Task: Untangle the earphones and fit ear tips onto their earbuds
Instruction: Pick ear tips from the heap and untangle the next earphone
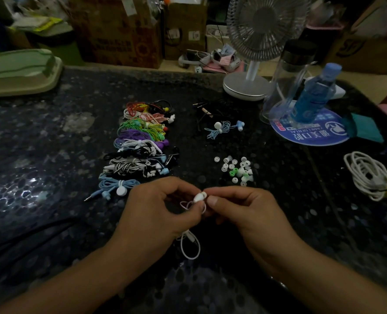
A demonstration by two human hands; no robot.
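A white earbud (199,197) is held between both hands above the dark table. My left hand (160,207) pinches its body and pale pink cable. My right hand (240,209) pinches the earbud's tip end with thumb and forefinger. A loop of the white cable (189,248) hangs below my left hand. Several loose ear tips (236,169), white and green, lie scattered beyond my right hand. A row of bundled earphones (140,143) in many colours lies beyond my left hand.
A light blue earphone bundle (222,128) lies past the ear tips. A desk fan (251,85), a clear glass (287,82) and a blue bottle (312,96) stand at back right. A coiled white cable (367,175) lies right, a green tray (17,73) back left.
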